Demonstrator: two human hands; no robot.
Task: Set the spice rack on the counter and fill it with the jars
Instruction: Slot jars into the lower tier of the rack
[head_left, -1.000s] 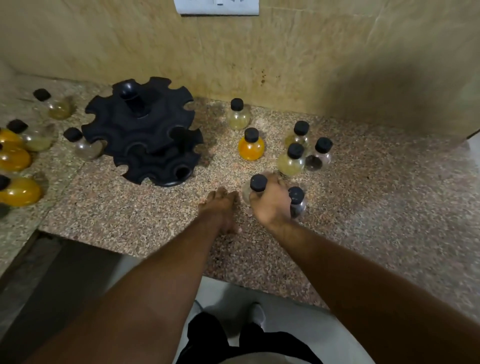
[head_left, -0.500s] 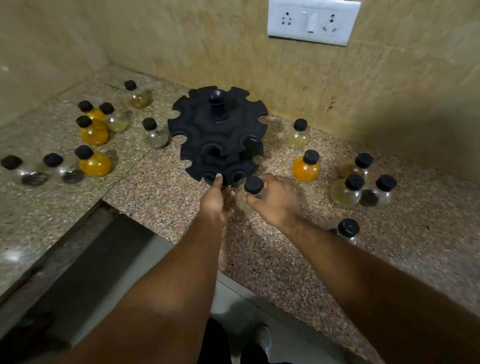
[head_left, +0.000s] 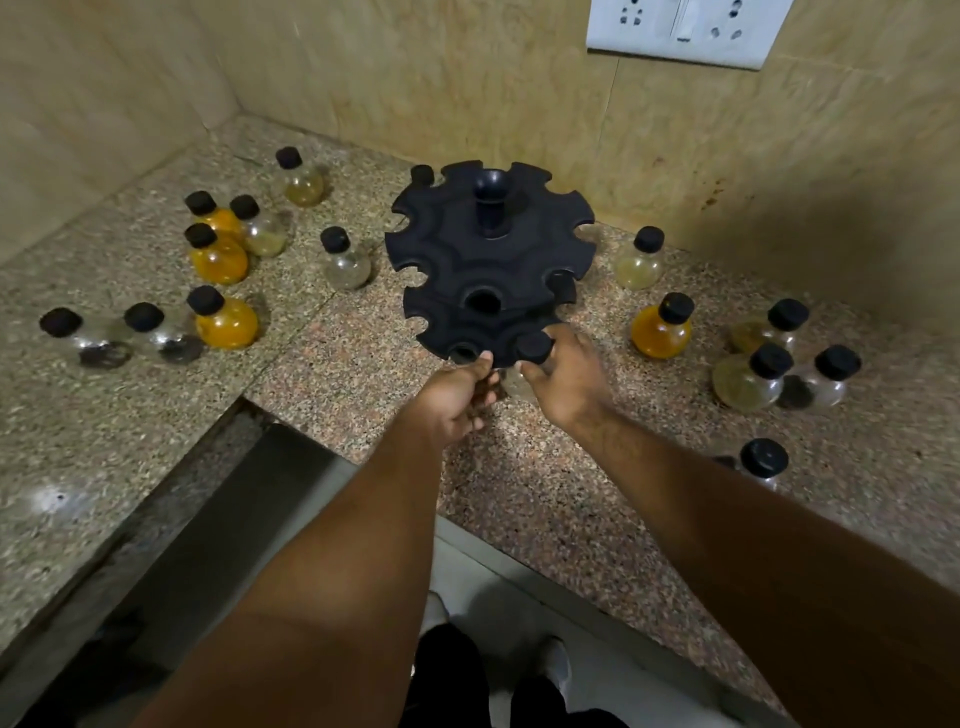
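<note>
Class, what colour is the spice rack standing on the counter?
Black all over, seen clearly in the head view: the spice rack on the speckled counter.

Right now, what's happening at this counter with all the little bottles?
A person is loading a black spice rack standing on the granite counter. The right hand fits a black-capped jar into a slot on the rack's lower tier, while the left hand grips the tier's rim. The other jars stand loose on both sides.

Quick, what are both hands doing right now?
Left hand: closed, fingers pinching the near edge of the black spice rack.
Right hand: closed, holding a jar at the rack's lower rim.
</note>
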